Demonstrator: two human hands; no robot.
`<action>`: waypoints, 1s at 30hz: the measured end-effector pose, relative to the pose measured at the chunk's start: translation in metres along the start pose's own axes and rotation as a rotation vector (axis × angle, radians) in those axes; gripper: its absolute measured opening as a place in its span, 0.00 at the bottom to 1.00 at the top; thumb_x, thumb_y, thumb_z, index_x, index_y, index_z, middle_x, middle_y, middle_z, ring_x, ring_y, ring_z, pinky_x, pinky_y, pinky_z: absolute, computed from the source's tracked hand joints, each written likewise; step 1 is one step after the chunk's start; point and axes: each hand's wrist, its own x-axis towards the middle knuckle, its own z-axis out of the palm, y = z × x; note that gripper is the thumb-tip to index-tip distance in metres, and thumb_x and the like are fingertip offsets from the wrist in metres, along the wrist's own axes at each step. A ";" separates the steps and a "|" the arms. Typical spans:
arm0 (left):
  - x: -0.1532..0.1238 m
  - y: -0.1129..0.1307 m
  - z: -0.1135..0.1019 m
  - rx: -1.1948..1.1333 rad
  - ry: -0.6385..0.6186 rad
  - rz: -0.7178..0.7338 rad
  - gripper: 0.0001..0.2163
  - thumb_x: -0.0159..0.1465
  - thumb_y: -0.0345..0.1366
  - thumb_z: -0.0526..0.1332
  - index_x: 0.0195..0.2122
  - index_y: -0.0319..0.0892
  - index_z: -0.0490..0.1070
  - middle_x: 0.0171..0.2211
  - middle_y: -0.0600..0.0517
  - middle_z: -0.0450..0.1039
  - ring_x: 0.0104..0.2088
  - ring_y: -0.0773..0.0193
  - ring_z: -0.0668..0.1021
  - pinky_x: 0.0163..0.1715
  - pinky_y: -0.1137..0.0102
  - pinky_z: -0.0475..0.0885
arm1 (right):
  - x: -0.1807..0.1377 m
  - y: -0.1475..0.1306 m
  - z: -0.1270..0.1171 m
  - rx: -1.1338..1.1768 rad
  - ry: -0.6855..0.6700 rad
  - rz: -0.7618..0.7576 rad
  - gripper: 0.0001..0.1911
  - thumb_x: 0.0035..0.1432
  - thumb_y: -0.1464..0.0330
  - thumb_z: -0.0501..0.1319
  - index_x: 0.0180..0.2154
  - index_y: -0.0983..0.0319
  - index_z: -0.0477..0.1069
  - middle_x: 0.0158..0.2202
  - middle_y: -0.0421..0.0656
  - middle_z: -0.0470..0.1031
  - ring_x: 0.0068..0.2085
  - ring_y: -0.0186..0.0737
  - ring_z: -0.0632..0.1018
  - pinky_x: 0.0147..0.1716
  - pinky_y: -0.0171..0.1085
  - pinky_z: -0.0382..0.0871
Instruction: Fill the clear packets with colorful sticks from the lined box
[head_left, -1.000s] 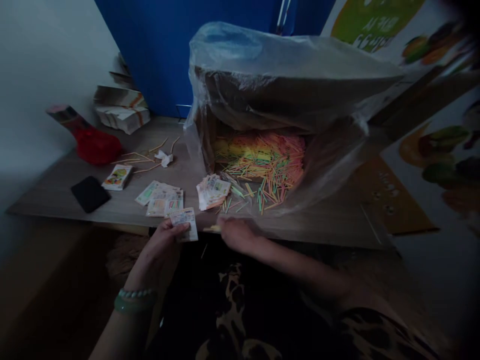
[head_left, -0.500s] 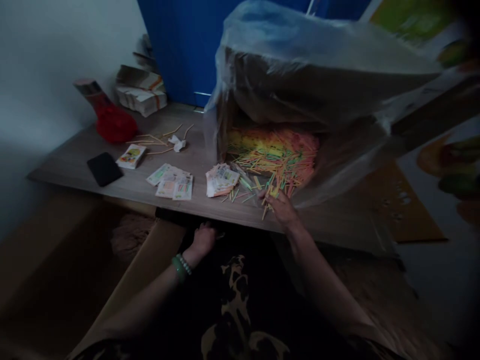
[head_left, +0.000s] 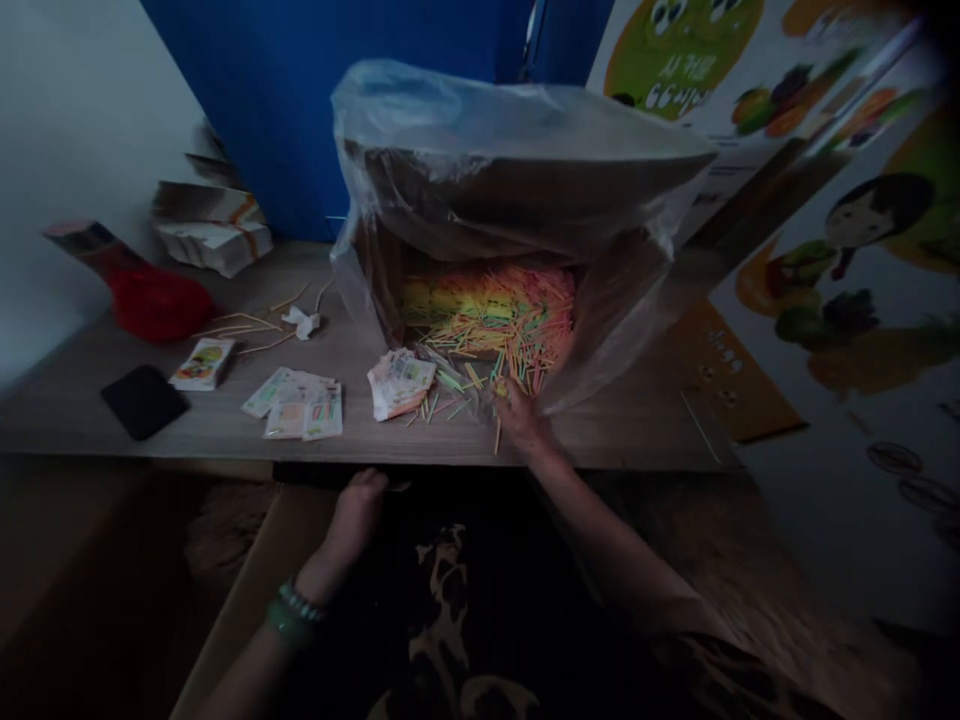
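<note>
My right hand [head_left: 519, 418] is closed around a few thin coloured sticks [head_left: 497, 437] at the front of an open box, one of them pointing down out of the fingers. Inside the plastic-lined box [head_left: 600, 335], lying on its side, is a heap of yellow, green, orange and pink sticks [head_left: 487, 310], some spilling onto the table. My left hand [head_left: 364, 500] is curled just below the table edge; a small pale thing shows by its fingertips, too dim to name. Left of the sticks lie a pile of printed packets [head_left: 401, 382] and several flat packets [head_left: 304, 405].
On the left of the table [head_left: 225, 440] are a black flat pad [head_left: 144, 402], a small printed pack [head_left: 202, 364], a red bag [head_left: 161, 302], pale loose strips [head_left: 247, 322], crumpled white paper [head_left: 301, 322] and bundled white stacks [head_left: 214, 240]. Printed cartons [head_left: 847, 250] stand right.
The view has swung right, so the table things sit further left. My right hand stays at the box front with fewer sticks showing in its fingers. My left hand stays below the table edge.
</note>
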 end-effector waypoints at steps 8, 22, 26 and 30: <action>0.045 0.069 -0.052 -1.086 0.128 -0.273 0.09 0.48 0.39 0.71 0.28 0.41 0.77 0.22 0.55 0.75 0.23 0.65 0.72 0.26 0.72 0.68 | -0.051 -0.011 -0.051 -0.748 -0.544 -0.414 0.15 0.63 0.78 0.52 0.48 0.62 0.71 0.42 0.46 0.74 0.43 0.43 0.74 0.45 0.41 0.65; 0.120 0.097 -0.054 -1.442 0.097 -0.357 0.17 0.37 0.35 0.76 0.29 0.38 0.78 0.26 0.51 0.79 0.25 0.64 0.78 0.27 0.69 0.75 | -0.085 0.035 -0.052 -0.838 -0.407 -0.745 0.12 0.67 0.76 0.51 0.39 0.64 0.73 0.34 0.46 0.72 0.37 0.43 0.69 0.40 0.42 0.62; 0.135 0.095 -0.049 -1.431 0.102 -0.316 0.16 0.38 0.34 0.75 0.29 0.38 0.77 0.25 0.53 0.78 0.24 0.66 0.76 0.26 0.71 0.74 | -0.090 0.040 -0.054 -0.762 -0.413 -0.763 0.12 0.65 0.77 0.51 0.35 0.62 0.72 0.31 0.45 0.71 0.35 0.43 0.69 0.39 0.41 0.63; 0.142 0.099 -0.050 -1.383 0.066 -0.252 0.13 0.40 0.35 0.74 0.27 0.39 0.76 0.23 0.55 0.75 0.22 0.68 0.73 0.23 0.73 0.70 | -0.066 0.020 -0.039 -0.479 -0.223 -0.302 0.11 0.64 0.74 0.51 0.33 0.61 0.70 0.33 0.45 0.71 0.35 0.41 0.70 0.37 0.39 0.65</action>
